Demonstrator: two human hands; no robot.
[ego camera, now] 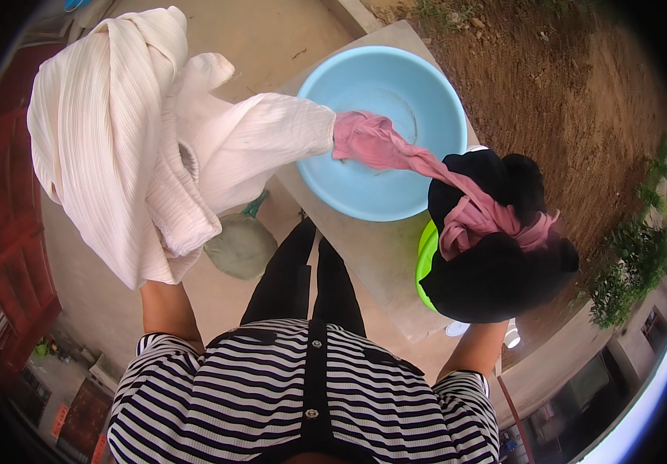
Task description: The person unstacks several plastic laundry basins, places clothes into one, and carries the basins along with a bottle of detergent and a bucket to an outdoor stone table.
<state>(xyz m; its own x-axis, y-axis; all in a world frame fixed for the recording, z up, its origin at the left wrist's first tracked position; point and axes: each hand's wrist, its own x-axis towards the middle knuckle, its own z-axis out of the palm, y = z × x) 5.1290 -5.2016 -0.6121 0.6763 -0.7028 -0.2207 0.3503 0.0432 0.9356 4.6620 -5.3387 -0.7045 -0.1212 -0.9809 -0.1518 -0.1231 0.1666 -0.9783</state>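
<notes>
A large cream ribbed garment (101, 122) hangs in the air at the left, held up on my left arm (166, 310). The cloth hides my left hand. One cream sleeve (275, 124) reaches right and meets a twisted pink cloth (374, 142) at its cuff. The pink cloth stretches above a light blue plastic basin (383, 203) into a black bunched garment (496, 278). My right arm (475, 345) holds up the black bundle, with pink cloth draped through it; my right hand is hidden. The visible inside of the basin shows no cloth lying in it.
The basin stands on a concrete slab (362, 255). A bright green basin (424, 264) shows partly behind the black garment. A grey-green round lid or cover (242, 246) lies near my legs. Bare soil (542, 104) borders the slab on the right, with leafy plants (629, 269) beyond.
</notes>
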